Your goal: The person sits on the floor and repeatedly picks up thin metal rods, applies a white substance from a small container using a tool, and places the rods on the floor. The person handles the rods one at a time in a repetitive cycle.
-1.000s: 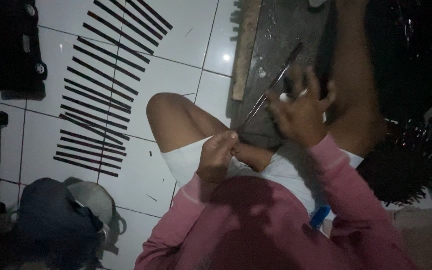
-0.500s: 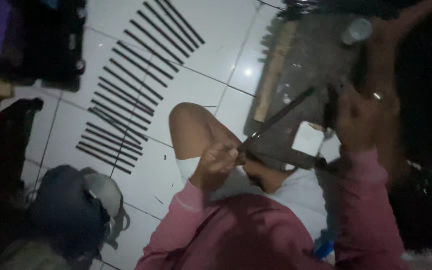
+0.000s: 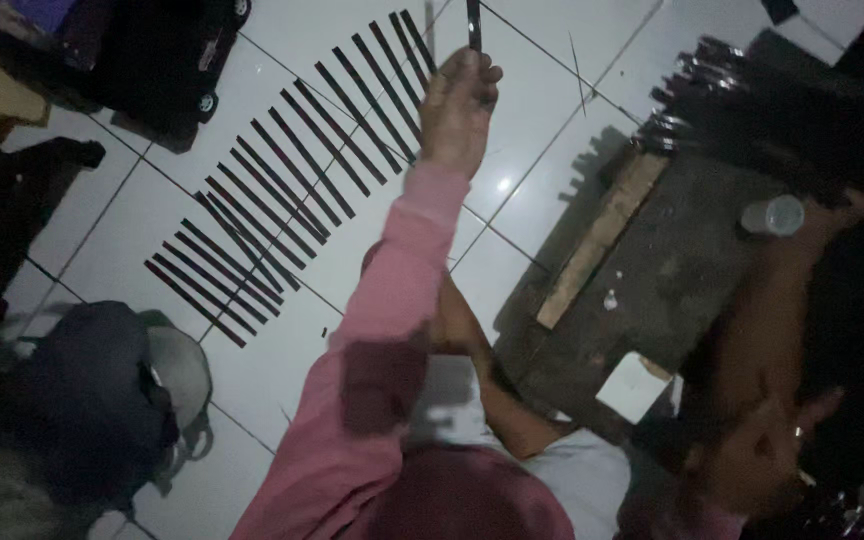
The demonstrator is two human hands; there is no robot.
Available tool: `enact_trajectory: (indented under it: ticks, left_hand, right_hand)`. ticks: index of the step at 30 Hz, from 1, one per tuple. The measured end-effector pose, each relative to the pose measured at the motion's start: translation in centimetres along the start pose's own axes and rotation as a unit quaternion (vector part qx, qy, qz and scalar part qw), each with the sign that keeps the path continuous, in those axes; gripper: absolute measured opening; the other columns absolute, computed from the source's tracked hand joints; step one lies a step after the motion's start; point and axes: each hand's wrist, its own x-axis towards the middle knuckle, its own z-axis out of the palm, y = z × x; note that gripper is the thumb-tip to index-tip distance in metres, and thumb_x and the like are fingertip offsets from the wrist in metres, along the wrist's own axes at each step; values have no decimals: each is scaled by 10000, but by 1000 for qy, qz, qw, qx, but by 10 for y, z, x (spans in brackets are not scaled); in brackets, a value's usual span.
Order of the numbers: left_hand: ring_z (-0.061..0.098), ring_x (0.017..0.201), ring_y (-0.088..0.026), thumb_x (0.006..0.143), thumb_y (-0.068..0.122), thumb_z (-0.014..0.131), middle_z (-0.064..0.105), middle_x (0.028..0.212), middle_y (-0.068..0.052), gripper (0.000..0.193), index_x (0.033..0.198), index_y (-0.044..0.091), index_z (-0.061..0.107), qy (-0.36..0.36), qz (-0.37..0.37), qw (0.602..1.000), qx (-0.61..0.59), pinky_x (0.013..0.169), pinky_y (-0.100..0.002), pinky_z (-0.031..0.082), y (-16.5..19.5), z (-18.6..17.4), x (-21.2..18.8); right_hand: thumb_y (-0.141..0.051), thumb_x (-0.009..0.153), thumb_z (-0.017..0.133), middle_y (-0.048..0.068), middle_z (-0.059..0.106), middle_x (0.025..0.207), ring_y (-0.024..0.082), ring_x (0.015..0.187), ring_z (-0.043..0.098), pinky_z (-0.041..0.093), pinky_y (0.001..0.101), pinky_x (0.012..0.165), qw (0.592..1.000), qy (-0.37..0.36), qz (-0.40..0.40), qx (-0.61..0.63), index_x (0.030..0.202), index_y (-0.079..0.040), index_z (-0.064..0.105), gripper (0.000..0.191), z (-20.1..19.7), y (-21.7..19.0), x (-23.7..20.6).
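Dark strips (image 3: 292,180) beneath left hand (image 3: 457,105), perhaps gripping one.

1. Your left hand (image 3: 459,105) is bare, and a long pink sleeve (image 3: 372,330) runs up to its wrist.
2. That sleeve has a darker patch partway along the forearm.
3. Your right hand (image 3: 762,450) is bare too, with a ring on one finger.
4. You wear pale shorts (image 3: 452,400) over bare legs.
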Motion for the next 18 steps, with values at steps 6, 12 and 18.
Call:
enact_trajectory:
  ticks: [6,12,18]
  left_hand:
    - [611,1222,-300,1047,99,555,624,1248,-193,285,1257,-92,546,22,-18,984,-176,1086,-350,516,-71,-75,59]
    - [618,1192,-286,1048,157,564,623,1280,-192,344,1297,-79,549,166,-75,983,-6,1002,-330,526,-96,-87,31]
    - [653,1102,-259,1022,209,603,644,1251,-170,382,1308,-42,574,153,-97,982,58,912,-321,539,-92,-89,30]
  right_hand:
    - [-311,1156,432,310,545,1446,388,1251,612,489,443,1084,991,-55,118,-4,1394,-17,650,436,-4,3,3]
    - [-287,1162,462,300,599,1338,367,1115,628,503,443,1006,995,-45,85,4,1384,-13,664,406,2,13,8]
    - [-263,1168,492,290,653,1229,347,979,644,517,443,927,997,-43,59,23,1374,-9,677,375,10,16,-3]
